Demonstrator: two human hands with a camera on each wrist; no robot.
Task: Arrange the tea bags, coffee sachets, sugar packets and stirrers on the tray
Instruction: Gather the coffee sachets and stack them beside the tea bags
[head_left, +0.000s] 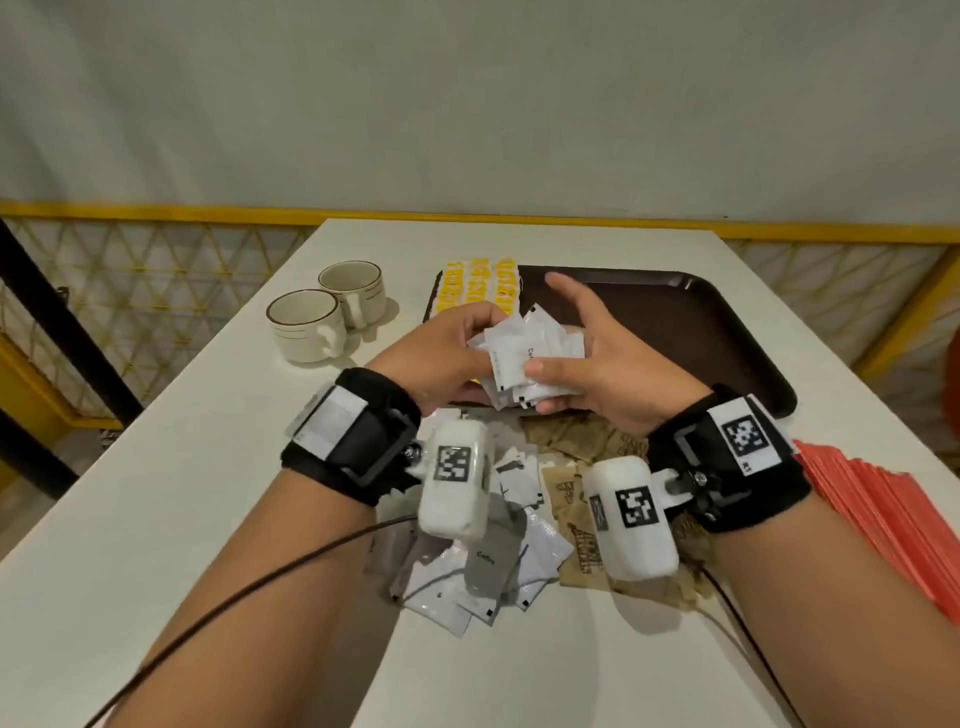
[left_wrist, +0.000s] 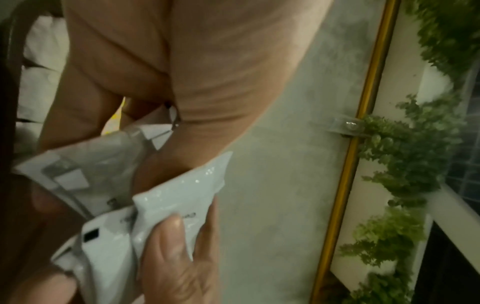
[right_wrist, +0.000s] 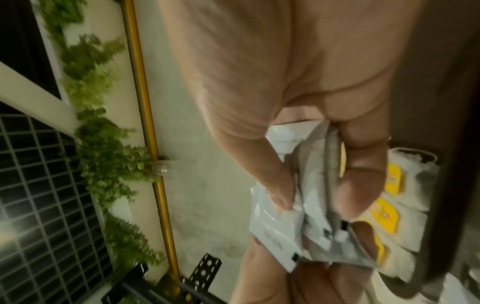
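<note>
**Both hands hold a bundle of coffee sachets over the tray's near edge**

Together, the left hand (head_left: 441, 348) and right hand (head_left: 597, 358) curl round white coffee sachets (head_left: 519, 358), neither hand nearer. Beyond the fingers lies the brown tray (head_left: 727, 332), mostly bare; yellow tea bags (head_left: 475, 286) fill its far-left corner. More sachets (head_left: 483, 566) lie before the tray.

- The tray (head_left: 727, 322) lies bare across its right and centre; a hand could pass there.
- Yellow tea bags (head_left: 478, 286) fill the tray's upper-left corner.
- Two cups (head_left: 332, 312) stand on the table (head_left: 156, 493) at centre left, just beside the tray.
- Loose white sachets (head_left: 483, 571) and brown packets (head_left: 576, 452) crowd the lower centre.
- Red strips, probably stirrers (head_left: 883, 509), block the right edge.
- The table's lower left is open.
</note>
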